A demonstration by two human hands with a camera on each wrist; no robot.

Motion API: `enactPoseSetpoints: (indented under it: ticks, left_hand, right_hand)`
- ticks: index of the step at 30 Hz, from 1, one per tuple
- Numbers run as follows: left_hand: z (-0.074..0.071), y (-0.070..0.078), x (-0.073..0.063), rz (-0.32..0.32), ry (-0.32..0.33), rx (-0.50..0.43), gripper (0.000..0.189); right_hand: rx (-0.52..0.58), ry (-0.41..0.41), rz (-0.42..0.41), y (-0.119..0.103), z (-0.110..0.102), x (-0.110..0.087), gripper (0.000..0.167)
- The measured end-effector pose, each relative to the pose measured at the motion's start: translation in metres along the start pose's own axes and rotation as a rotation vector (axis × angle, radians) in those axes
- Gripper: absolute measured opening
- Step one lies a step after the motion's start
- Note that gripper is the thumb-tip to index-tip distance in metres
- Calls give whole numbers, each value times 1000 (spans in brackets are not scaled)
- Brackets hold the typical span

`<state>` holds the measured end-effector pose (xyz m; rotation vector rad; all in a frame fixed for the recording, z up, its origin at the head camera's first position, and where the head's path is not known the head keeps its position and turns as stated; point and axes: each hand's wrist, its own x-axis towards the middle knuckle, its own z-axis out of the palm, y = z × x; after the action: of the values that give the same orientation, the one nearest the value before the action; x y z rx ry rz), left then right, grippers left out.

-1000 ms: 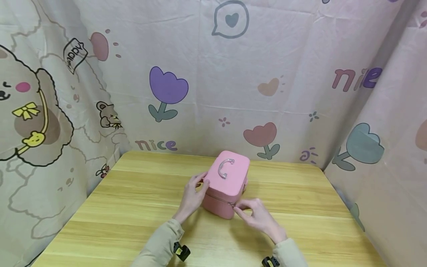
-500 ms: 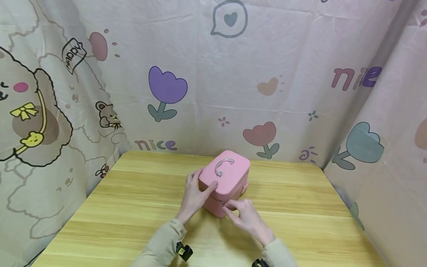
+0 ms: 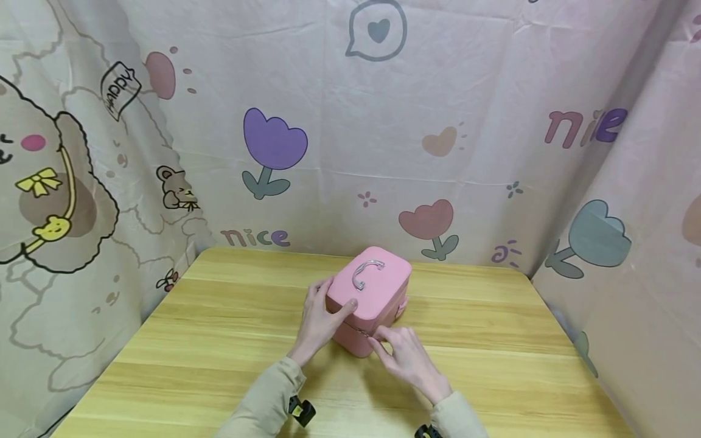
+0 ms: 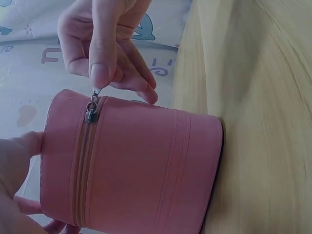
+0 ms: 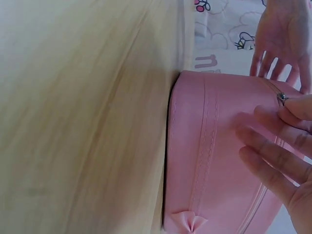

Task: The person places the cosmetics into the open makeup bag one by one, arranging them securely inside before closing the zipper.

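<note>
A pink vanity case (image 3: pixel 378 295) with a silver handle (image 3: pixel 358 275) on its lid stands upright on the table. My left hand (image 3: pixel 319 321) holds the lid at its left front corner, thumb on top and fingers along the side. At the near corner, my right hand (image 3: pixel 408 360) pinches the zipper pull between thumb and forefinger. The metal zipper slider (image 4: pixel 91 116) shows in the left wrist view, just below those fingertips. Along its track the zipper (image 4: pixel 83 170) runs round the case under the lid. The right wrist view shows a pink bow (image 5: pixel 189 222) low on the case.
The wood-grain table (image 3: pixel 230 340) stretches out on both sides of the case. Behind it and at both sides hangs a cloth printed with flowers and cartoon animals (image 3: pixel 361 121). Black wrist cameras (image 3: pixel 302 411) sit at the beige sleeves (image 3: pixel 268 395).
Over the past second the case has turned slightly, and my right hand has moved left with the zipper pull. My left thumb has shifted further onto the lid. The last half second shows little movement.
</note>
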<state>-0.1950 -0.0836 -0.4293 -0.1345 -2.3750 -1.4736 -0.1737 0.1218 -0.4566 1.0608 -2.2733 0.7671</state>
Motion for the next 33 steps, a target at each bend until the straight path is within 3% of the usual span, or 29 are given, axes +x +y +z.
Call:
enactPoseSetpoints:
  ticks: [8,22,33]
  left_hand:
    - [-3,0,0,11,-17,-8,80]
    - [-7,1,2,-21,-50,-27,80]
    - [-15,-4,10,0,-139,-44,71]
  right_hand:
    - [0,11,-32,4,-2,-3,19]
    - [103,18,-30,15,-11,-5,15]
    - [53,16,94,24,-20,-10,13]
